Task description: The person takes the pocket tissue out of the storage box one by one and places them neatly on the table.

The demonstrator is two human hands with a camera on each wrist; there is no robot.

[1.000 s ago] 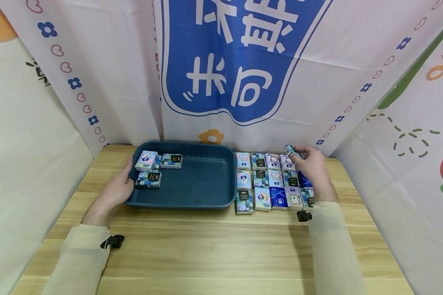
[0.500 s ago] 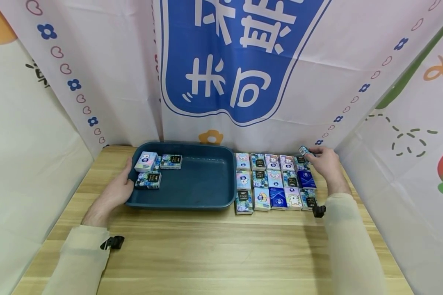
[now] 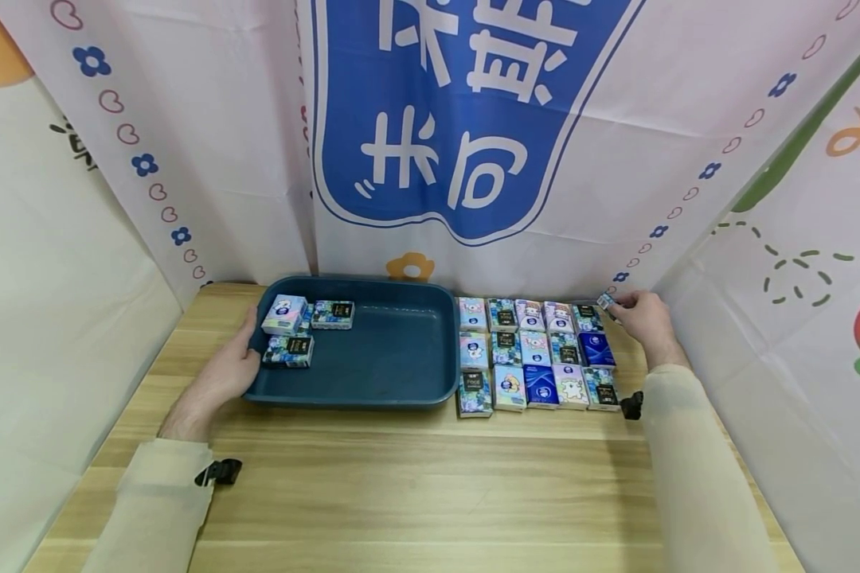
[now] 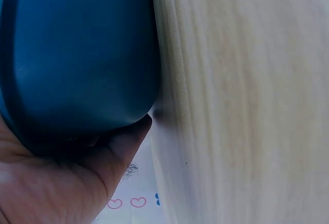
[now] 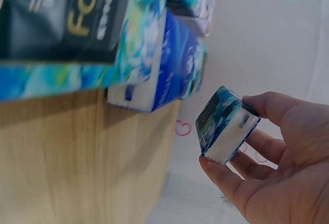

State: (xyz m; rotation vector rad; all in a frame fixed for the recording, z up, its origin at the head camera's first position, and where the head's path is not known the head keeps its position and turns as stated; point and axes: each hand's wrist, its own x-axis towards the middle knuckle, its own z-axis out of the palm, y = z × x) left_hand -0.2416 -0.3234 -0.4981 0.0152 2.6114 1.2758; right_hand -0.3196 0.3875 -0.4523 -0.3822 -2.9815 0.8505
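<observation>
A small pack of pocket tissues (image 5: 224,126) with a dark label and blue floral print is pinched in my right hand (image 3: 643,318). In the right wrist view the thumb and fingertips press its opposite edges, up off the table at the back right. My left hand (image 3: 228,366) lies against the left end of a dark teal tray (image 3: 387,400); its thumb (image 4: 128,139) touches the outer wall near the corner, while the other fingers are mostly hidden in the left wrist view. Inside the tray, at its left, are several tissue packs (image 3: 291,350), one leaning on another.
Right of the tray, several tissue packs (image 3: 541,386) lie in three rows, with floral, cartoon and plain blue (image 3: 597,350) wrappers. The wooden table (image 3: 416,485) ends at the back against a printed cloth (image 3: 244,159), and cloth hangs at both sides too.
My right hand has moved rightward with the tissue pack, from above the back row to just beyond its right end, uncovering packs beneath. My left hand and the tray have not moved.
</observation>
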